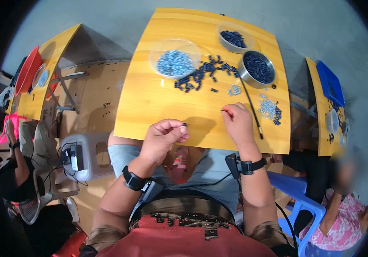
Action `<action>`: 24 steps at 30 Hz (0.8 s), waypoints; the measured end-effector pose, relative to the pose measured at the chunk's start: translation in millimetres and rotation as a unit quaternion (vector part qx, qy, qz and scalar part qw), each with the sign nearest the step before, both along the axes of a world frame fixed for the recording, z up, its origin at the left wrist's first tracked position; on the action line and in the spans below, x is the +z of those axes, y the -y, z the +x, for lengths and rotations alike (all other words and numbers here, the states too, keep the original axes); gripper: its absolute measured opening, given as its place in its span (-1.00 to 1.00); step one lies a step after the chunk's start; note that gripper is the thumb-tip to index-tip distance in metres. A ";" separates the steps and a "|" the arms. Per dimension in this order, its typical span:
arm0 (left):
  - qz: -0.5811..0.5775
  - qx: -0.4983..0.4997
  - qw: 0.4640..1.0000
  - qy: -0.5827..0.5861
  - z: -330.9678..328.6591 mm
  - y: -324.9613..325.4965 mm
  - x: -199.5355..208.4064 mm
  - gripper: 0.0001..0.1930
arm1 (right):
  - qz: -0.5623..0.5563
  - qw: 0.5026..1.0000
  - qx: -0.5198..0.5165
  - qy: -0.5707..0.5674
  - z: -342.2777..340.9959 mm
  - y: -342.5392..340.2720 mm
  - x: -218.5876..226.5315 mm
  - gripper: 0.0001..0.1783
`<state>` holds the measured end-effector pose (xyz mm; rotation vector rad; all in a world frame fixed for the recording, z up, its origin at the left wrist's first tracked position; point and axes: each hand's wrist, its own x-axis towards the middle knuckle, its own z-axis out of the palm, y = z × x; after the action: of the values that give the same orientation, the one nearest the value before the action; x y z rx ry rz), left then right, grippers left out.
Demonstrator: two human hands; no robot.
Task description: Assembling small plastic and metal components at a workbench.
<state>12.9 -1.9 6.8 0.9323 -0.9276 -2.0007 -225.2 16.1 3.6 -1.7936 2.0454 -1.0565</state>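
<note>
Above the near edge of the yellow table [149, 98], my left hand [162, 139] pinches a small black piece [184, 124] between thumb and fingertips. Farther right, my right hand [239, 122] is closed, with a tiny dark piece [223, 111] at its fingertips; its kind is too small to tell. A thin black stick [250, 105] lies just right of that hand. Beyond it sits a little heap of silvery pieces [234, 90], and a larger silvery pile [268, 107] lies to the right. Loose black cylindrical pieces [199, 75] are scattered farther back.
At the back stand a clear bowl of silvery-blue pieces [174, 62], a clear tub of black pieces [232, 39] and a metal bowl of black pieces [259, 68]. A grey stool [94, 150] and a blue chair [295, 186] flank me. People sit on both sides.
</note>
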 end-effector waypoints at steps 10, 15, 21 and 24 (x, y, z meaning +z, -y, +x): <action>-0.008 -0.012 0.999 -0.028 8.5 -5.1 5.0 -0.89 | -0.006 0.999 0.014 -0.041 5.6 3.8 2.4 -0.93; 0.027 -0.039 0.997 -0.057 14.4 -7.6 16.0 -0.91 | 0.006 0.996 0.013 0.087 14.2 -3.4 16.9 -0.93; 0.070 -0.062 0.985 -0.143 22.7 -16.2 25.7 -0.89 | 0.078 0.924 0.091 0.364 45.0 -23.5 48.9 -0.92; 0.072 -0.065 0.985 -0.142 26.9 -21.3 26.1 -0.86 | 0.083 0.901 0.154 0.398 60.4 -35.1 57.6 -0.91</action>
<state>39.8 19.4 32.9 0.6513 -0.7083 -2.2636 -164.8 51.3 61.1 -1.2294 1.2645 -1.1990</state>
